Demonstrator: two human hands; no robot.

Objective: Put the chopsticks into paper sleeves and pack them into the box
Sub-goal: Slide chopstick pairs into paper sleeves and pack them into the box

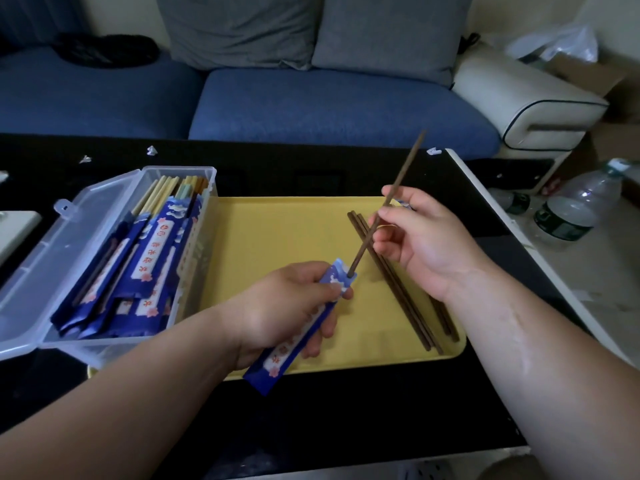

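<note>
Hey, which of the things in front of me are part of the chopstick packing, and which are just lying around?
For the job: sleeve in the left hand; chopstick in the right hand; loose chopsticks on the tray; box.
Lying about: bottle, paper scraps, cushions.

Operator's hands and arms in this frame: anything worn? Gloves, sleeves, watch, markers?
Nothing worn. The left hand and right hand are bare, without gloves. The left forearm and right forearm are uncovered to the frame edge: no sleeves, watch, bands or markers. No rings on the fingers that show.
</note>
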